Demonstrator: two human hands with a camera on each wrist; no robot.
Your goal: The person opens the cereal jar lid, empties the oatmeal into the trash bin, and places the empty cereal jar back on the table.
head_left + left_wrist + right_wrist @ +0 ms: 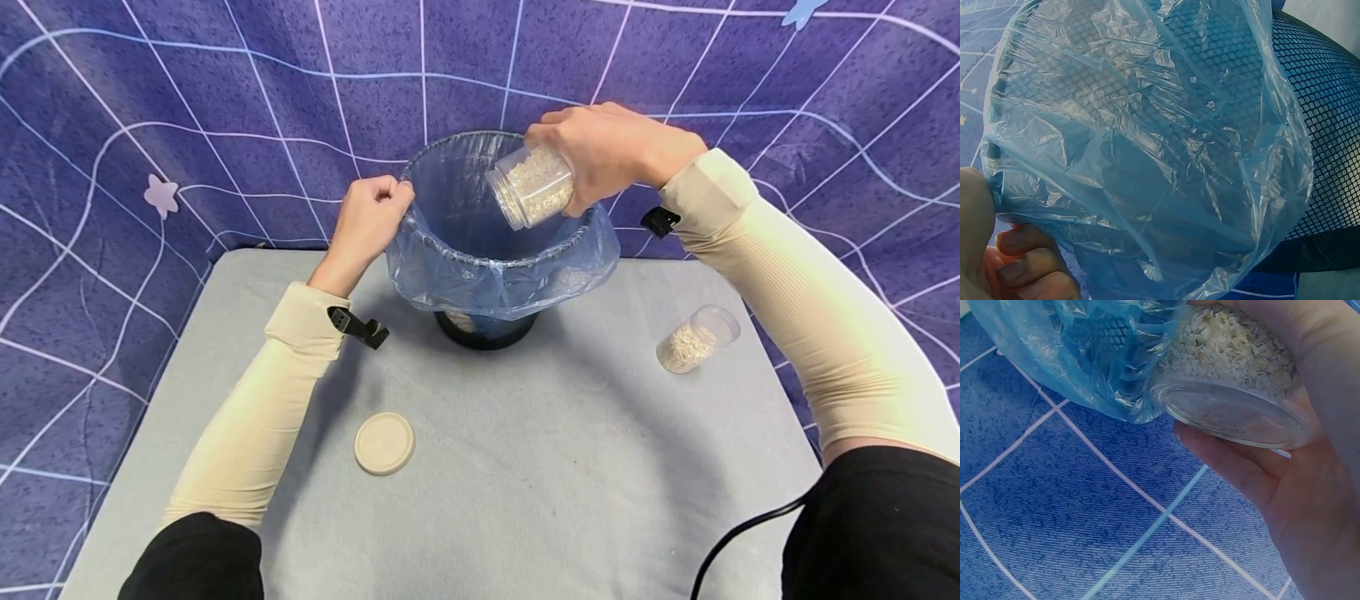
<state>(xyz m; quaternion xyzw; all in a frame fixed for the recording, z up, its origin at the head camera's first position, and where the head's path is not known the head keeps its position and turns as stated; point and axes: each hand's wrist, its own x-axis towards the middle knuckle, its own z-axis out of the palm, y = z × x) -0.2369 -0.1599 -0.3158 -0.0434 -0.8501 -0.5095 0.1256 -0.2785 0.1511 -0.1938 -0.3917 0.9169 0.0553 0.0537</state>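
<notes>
My right hand [611,150] grips a clear jar [538,185] of pale flakes that look like oats, tilted mouth-down to the left over a bin. In the right wrist view, the fingers curl round the jar [1232,356], and flakes lie against its wall with the base bare. A blue plastic bag [498,287] lines the black mesh bin [486,337], its edge folded out over the rim. At the bin's left rim my left hand [372,210] pinches the bag; in the left wrist view its curled fingers [1032,265] are beside the bag's edge.
A second clear jar [693,342], part full of flakes, leans on the table's right side. A round beige lid [384,443] lies flat at front left. Purple gridded cloth [285,150] hangs behind and beside the grey table [510,492]. A black cable [750,525] runs at lower right.
</notes>
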